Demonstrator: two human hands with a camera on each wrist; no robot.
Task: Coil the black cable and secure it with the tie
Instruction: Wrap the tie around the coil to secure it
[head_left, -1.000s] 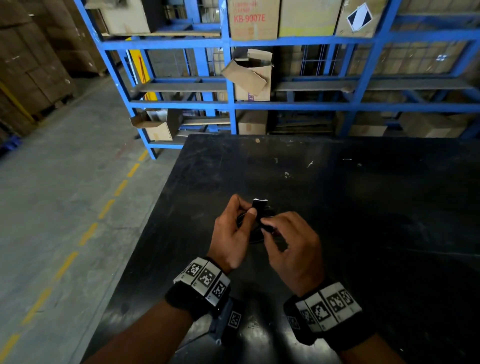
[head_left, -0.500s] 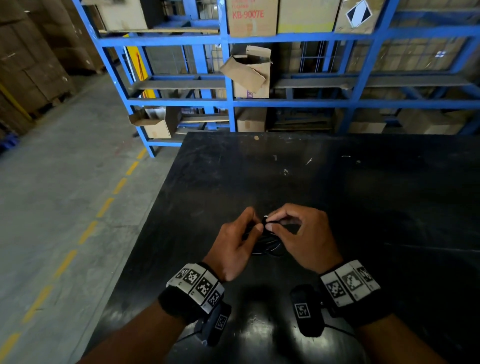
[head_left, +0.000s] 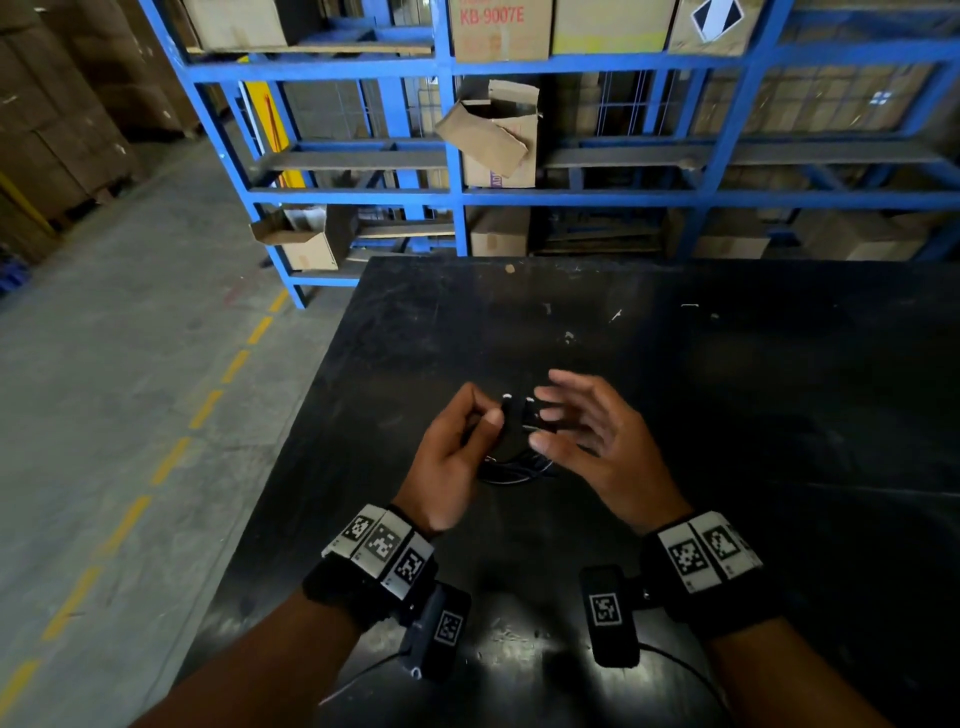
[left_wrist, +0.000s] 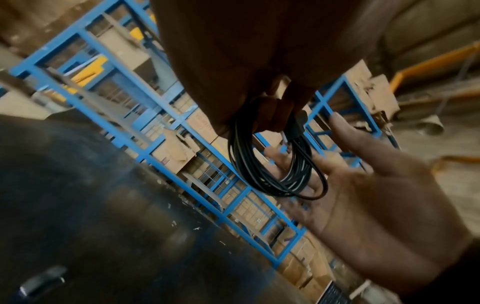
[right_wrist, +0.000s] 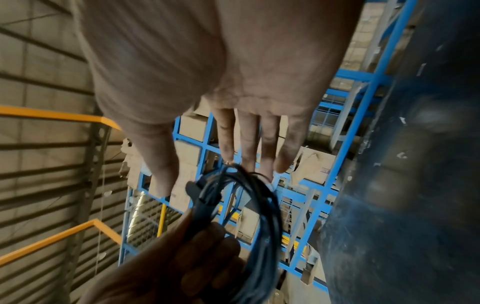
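Half a second back my right hand (head_left: 597, 441) was pinching the bundle together with the left; now it has let go and spread open, fingers (right_wrist: 249, 142) straight and apart. Left hand (head_left: 452, 457) kept its grip.

Left hand: fingers curled round the top of the coiled black cable (left_wrist: 275, 164), thumb pressed against the bundle. The coil hangs below that grip as several stacked loops. A black plug end (left_wrist: 298, 121) sits at the grip point, beside the fingers. Can't make out the tie for certain: something dark wraps the bundle at the pinch, too blurred to call.

Right hand: holds nothing. Palm faces the coil, just beside it; in the left wrist view the loops hang in front of the open palm, and I can't tell whether the fingertips touch them. In the right wrist view the fingertips end right at the top of the coil.

Coil is held above the black table (head_left: 727, 415), near its middle, between both hands. Blue rack (head_left: 457, 156) with cardboard boxes stands behind the table's far edge.
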